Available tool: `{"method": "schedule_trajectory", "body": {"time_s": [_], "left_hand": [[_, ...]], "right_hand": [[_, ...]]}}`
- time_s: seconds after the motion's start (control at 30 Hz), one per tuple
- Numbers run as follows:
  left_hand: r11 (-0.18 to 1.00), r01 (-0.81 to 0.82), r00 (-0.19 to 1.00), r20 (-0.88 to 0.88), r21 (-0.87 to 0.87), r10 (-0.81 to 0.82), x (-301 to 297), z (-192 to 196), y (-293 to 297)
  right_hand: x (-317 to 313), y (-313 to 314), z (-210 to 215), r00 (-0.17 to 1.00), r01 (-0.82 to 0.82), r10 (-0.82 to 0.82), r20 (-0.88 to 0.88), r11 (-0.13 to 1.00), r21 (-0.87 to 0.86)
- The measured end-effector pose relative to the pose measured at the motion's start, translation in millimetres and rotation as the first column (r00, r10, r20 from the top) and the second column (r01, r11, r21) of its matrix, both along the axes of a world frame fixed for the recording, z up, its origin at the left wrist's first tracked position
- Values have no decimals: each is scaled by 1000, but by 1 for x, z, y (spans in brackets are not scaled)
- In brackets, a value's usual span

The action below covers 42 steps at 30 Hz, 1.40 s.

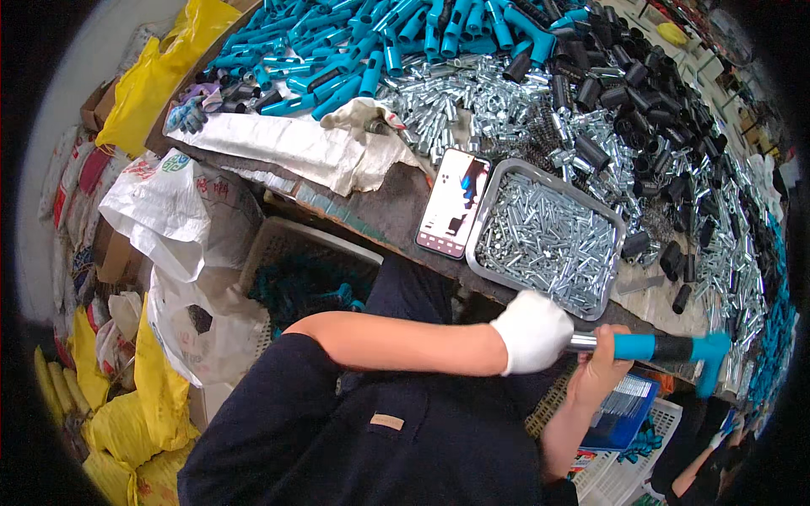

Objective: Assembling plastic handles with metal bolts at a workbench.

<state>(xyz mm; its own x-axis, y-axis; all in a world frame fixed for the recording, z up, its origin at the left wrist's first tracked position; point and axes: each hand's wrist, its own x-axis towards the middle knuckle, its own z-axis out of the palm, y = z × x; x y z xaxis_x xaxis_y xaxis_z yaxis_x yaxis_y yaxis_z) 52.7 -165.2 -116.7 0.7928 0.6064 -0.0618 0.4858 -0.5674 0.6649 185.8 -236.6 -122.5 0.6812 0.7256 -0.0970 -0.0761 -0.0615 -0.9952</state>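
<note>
My left hand (533, 331), in a white glove, is closed at the silver end of a teal-and-black metal tube (634, 347). Its fingertips are hidden from above. My bare right hand (601, 367) wraps around the same tube where silver meets teal. The tube lies roughly level, with a black sleeve along its middle and a bent teal piece at its right end, slightly blurred. Just beyond my hands, a clear plastic tray (623, 226) holds many small silver bolts or pins. A phone (454, 202) with a lit screen rests against the tray's left side.
Teal tubes (371, 72), silver metal parts (439, 105) and black sleeves (637, 97) heap the bench. A white cloth sack (253, 139) drapes its edge. Below are a crate (316, 232) of teal parts, a blue bin (620, 434) and yellow sacks (126, 430). Another person's arm (693, 472) shows lower right.
</note>
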Motion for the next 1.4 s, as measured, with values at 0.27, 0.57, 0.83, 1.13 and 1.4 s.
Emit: {"method": "schedule_trajectory", "body": {"time_s": [0.27, 0.57, 0.83, 1.13, 1.4], "left_hand": [[767, 289, 952, 90, -573, -292, -12, 6, 5], [374, 329, 927, 222, -867, -302, -14, 13, 5], [9, 415, 890, 404, -910, -209, -12, -10, 10], [995, -87, 978, 184, -50, 95, -10, -7, -15], [848, 227, 974, 131, -479, -186, -51, -106, -11]], "right_hand": [[5, -7, -15, 986, -142, 158, -44, 956, 259], [20, -16, -28, 913, -264, 352, -209, 897, 356], [12, -6, -28, 961, -207, 255, -103, 916, 343], [-1, -13, -17, 997, -23, 9, 82, 985, 173], [112, -84, -30, 862, -482, 504, 50, 846, -226]]}}
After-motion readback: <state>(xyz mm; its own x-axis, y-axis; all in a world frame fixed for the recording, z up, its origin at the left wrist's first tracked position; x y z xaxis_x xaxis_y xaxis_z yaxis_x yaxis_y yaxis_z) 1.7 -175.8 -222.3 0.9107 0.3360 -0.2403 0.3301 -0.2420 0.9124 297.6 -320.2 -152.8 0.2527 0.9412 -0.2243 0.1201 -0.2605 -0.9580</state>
